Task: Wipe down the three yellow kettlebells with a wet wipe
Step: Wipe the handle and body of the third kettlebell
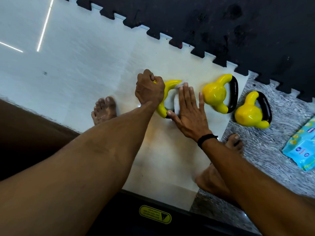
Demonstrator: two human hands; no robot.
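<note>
Three yellow kettlebells with black handles lie on the floor. My left hand (149, 90) grips the body of the leftmost kettlebell (167, 90), hiding most of it. My right hand (189, 109) lies flat with straight fingers, pressing a white wet wipe (177, 103) against that kettlebell's handle area. The middle kettlebell (215, 94) sits just right of my right hand. Further right, on grey speckled floor, lies the third kettlebell (250, 113).
A blue pack of wet wipes (301, 149) lies at the right edge. Black interlocking foam mats (221, 23) cover the floor beyond the kettlebells. My bare feet (104, 109) stand on the white tiles near the leftmost kettlebell. A dark machine base with a yellow label (155, 214) is below.
</note>
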